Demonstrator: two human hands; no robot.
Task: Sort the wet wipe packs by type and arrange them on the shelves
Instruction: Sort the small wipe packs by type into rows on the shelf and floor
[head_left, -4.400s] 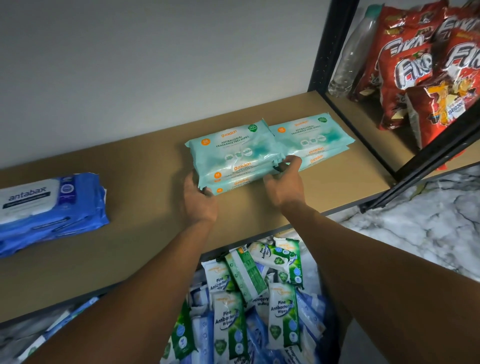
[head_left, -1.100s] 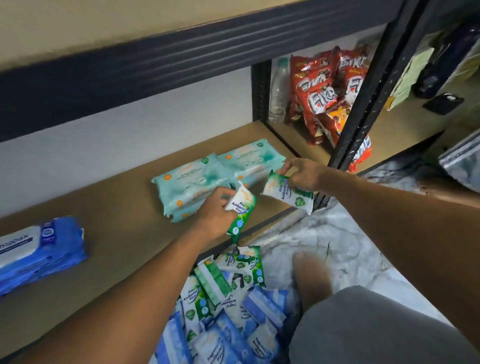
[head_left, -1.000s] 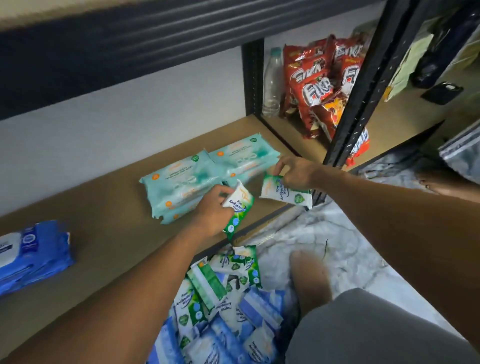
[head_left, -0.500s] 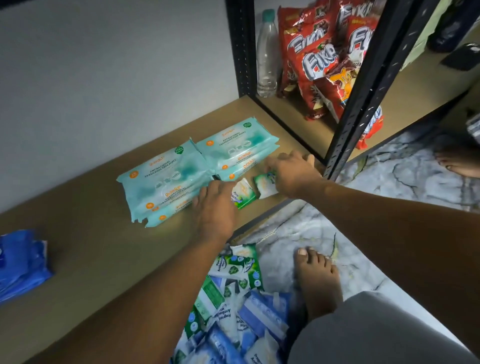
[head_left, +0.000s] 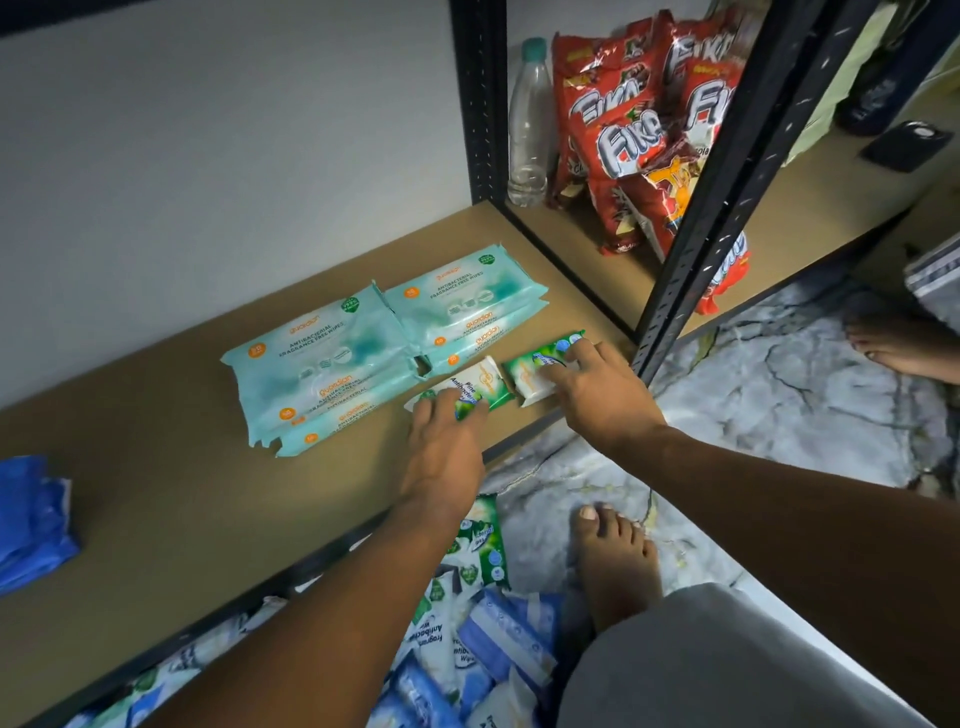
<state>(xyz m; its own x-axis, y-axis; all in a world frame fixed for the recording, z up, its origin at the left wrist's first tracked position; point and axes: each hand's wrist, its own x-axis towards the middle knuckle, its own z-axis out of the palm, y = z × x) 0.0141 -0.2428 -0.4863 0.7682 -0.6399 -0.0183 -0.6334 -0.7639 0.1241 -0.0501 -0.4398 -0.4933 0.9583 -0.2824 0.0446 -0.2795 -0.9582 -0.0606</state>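
Two small green-and-white pine wipe packs lie flat on the brown shelf (head_left: 156, 499), near its front edge. My left hand (head_left: 447, 441) rests straight fingers on the left small pack (head_left: 470, 387). My right hand (head_left: 597, 389) presses fingertips on the right small pack (head_left: 535, 364). Just behind them sit two stacks of large teal wipe packs, one on the left (head_left: 322, 358) and one on the right (head_left: 462, 306). Blue wipe packs (head_left: 31, 519) lie at the shelf's far left.
A heap of mixed green and blue wipe packs (head_left: 467, 623) lies on the marble floor below the shelf, beside my bare foot (head_left: 613, 561). Black uprights (head_left: 727, 171) divide off a neighbouring bay with red snack bags (head_left: 634, 130) and a clear bottle (head_left: 530, 119).
Both hands carried the two small green packs up from the floor heap and laid them flat on the shelf in front of the teal stacks. Fingers have now straightened on top of them.
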